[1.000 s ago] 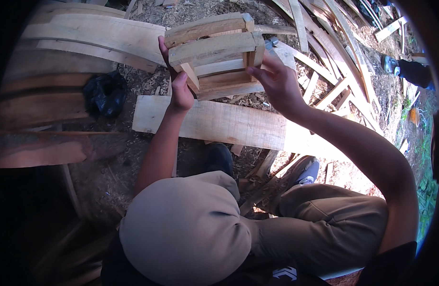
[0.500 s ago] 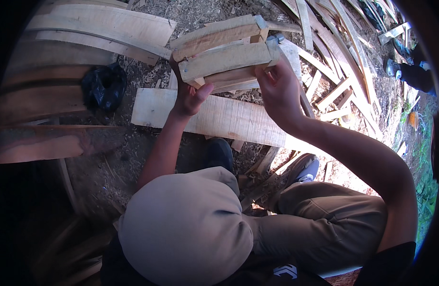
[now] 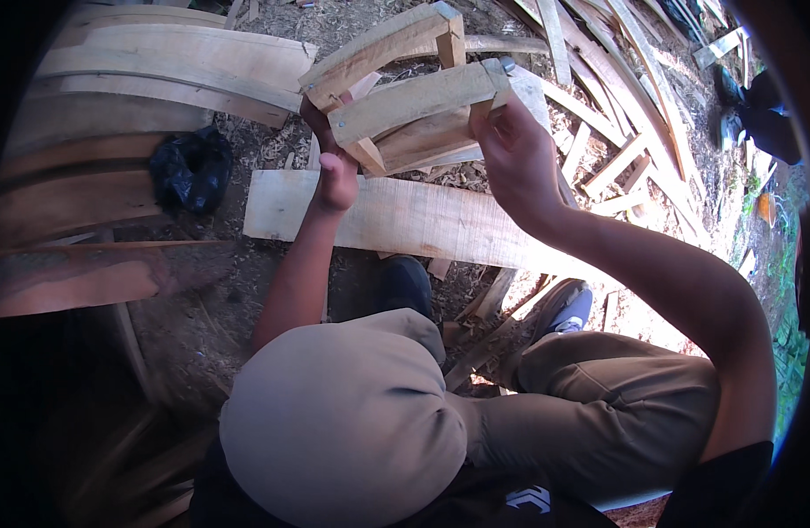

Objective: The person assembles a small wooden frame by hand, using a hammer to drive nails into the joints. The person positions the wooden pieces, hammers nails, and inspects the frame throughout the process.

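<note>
Both my hands hold up a small wooden frame [image 3: 423, 103] made of pale slats, with short cross pieces at its ends. My left hand [image 3: 337, 180] is at the left end, fingers mostly hidden behind the wood and thumb sticking out apart from it. My right hand [image 3: 519, 154] grips the right end near the corner, its fingers bent around the cross piece. The frame is tilted, so the gap between its two upper slats shows. Beneath it, a wide pale plank [image 3: 396, 216] lies across the ground in front of my feet.
Curved boards [image 3: 176, 57] are piled at the left, beside a black plastic bag [image 3: 192, 169]. Long thin offcuts [image 3: 634, 106] lie heaped at the right. Wood shavings cover the ground. Another person's shoes [image 3: 730, 106] show at the far right.
The frame has tilted and shifted slightly left and up, and the gap between its slats looks wider. My left thumb has come away from the wood.
</note>
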A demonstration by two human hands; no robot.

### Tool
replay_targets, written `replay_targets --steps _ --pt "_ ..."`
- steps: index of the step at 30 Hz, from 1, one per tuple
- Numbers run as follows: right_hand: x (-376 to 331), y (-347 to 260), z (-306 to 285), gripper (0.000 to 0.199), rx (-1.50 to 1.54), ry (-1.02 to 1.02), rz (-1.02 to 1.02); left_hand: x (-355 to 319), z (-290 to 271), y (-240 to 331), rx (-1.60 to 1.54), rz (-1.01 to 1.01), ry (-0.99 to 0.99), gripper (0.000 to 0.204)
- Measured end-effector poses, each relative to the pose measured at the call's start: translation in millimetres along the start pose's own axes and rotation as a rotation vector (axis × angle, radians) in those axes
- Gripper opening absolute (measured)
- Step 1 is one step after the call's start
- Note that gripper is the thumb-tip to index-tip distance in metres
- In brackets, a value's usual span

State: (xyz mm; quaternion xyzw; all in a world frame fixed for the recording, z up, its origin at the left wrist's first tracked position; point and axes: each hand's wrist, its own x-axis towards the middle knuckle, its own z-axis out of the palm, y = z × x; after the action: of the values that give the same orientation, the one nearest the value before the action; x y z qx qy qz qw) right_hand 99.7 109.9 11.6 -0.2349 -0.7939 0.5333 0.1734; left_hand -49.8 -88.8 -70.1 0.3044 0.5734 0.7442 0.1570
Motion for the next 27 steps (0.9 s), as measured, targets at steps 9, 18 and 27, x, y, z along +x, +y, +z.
replay_targets --steps 9,18,27 --pt "1.6 2.9 -1.3 0.042 0.119 0.002 -0.079 -1.5 -8.7 -3.4 0.082 -0.006 -0.028 0.107" --pt "9.9 11.5 9.2 0.044 0.172 0.027 -0.120 -2.4 -13.2 -8.5 0.098 0.028 -0.157 0.101" --pt "24.7 13.8 18.1 0.045 0.143 0.076 -0.215 -8.0 -48.5 -47.5 -0.061 -0.039 -0.047 0.109"
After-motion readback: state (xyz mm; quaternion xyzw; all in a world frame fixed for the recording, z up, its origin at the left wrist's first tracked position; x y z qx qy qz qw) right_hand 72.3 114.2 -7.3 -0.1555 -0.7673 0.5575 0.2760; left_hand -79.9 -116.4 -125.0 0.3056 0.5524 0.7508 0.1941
